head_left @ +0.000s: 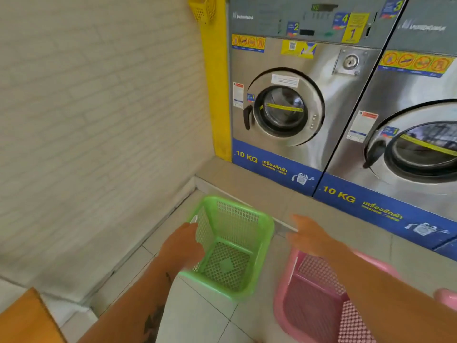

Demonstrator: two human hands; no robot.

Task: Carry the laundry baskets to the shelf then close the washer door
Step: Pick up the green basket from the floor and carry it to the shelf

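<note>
An empty green mesh laundry basket [247, 246] stands on the tiled floor in front of the washers. My left hand [183, 246] is curled over its left rim, fingers inside the wall. An empty pink mesh basket [314, 300] sits to its right at the lower edge, partly hidden under my right forearm. My right hand [309, 233] is blurred and hovers with fingers spread between the two baskets, just past the pink basket's far rim, holding nothing. The left washer's round door [284, 110] lies flat against the machine front, and so does the right washer's door [420, 149].
A raised tiled plinth [247, 184] carries the washers. A white brick wall [99, 120] closes the left side, and a yellow column [217, 82] fills the corner. A yellow basket [202, 8] hangs at the top. A wooden surface [24, 318] juts in at the lower left.
</note>
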